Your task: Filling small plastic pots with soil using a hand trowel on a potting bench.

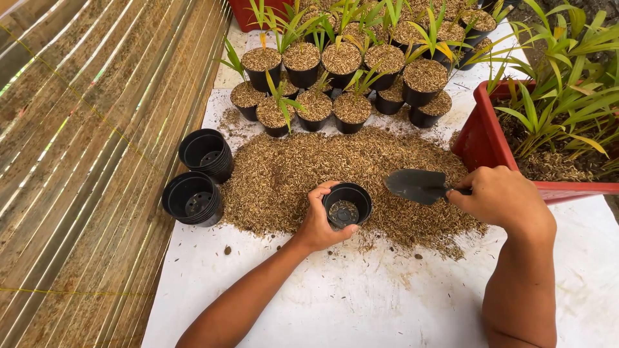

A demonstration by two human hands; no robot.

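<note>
My left hand [317,222] grips the rim of a small black pot [348,203] that stands on a heap of brown husk mix [290,174]; a little mix lies in the pot's bottom. To its right, my right hand [503,196] holds a black hand trowel [416,185] by the handle, blade level and just above the heap, beside the pot. Both forearms reach in from the bottom edge.
Two stacks of empty black pots [206,153] [192,198] stand left of the heap on the white sheet [361,303]. Several filled pots with green seedlings [342,64] crowd the far side. A red planter [483,138] with plants is at right. Bamboo slats [84,161] run along the left.
</note>
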